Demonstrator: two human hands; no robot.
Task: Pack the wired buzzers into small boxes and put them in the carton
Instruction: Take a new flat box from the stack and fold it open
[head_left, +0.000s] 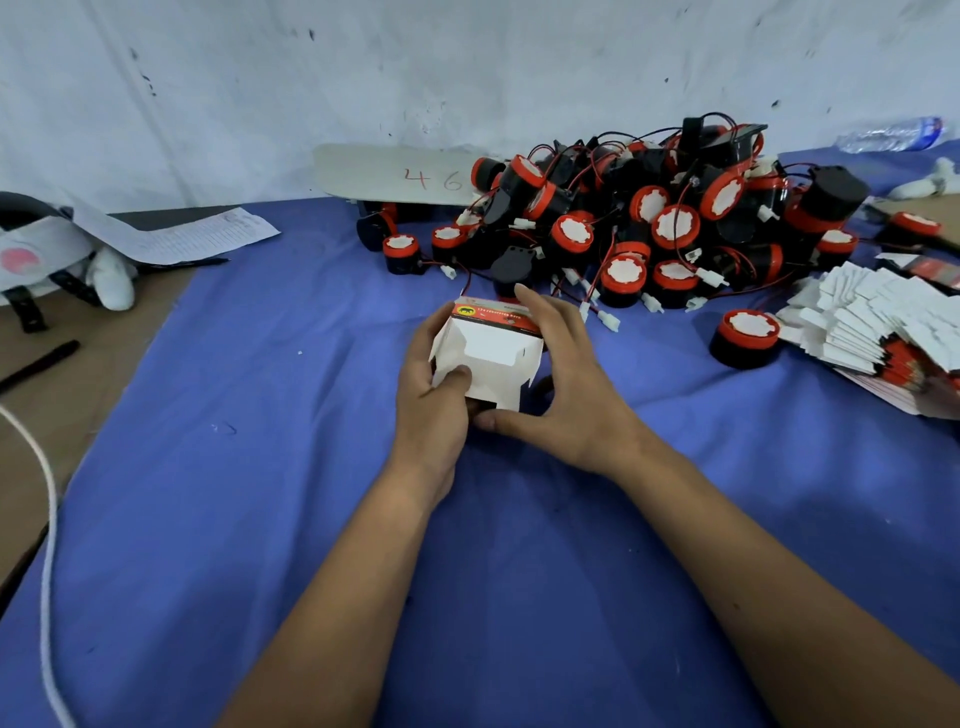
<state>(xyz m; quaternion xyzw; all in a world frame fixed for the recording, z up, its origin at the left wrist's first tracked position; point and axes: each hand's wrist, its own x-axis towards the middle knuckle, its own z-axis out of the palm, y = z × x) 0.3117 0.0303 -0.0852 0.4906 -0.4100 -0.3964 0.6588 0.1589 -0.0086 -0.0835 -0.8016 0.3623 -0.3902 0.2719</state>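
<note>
White card of the small box (488, 356) is gripped by both hands near the middle of the blue tabletop (260, 467); the left hand (431, 384) curls round its left side with the thumb pressed on a flap, the right hand (566, 379) clasps the far and near edges; flaps should be squared before a buzzer is taken from the pile of wired buzzers (649, 218) toward the far edge; no carton can be made out.
</note>
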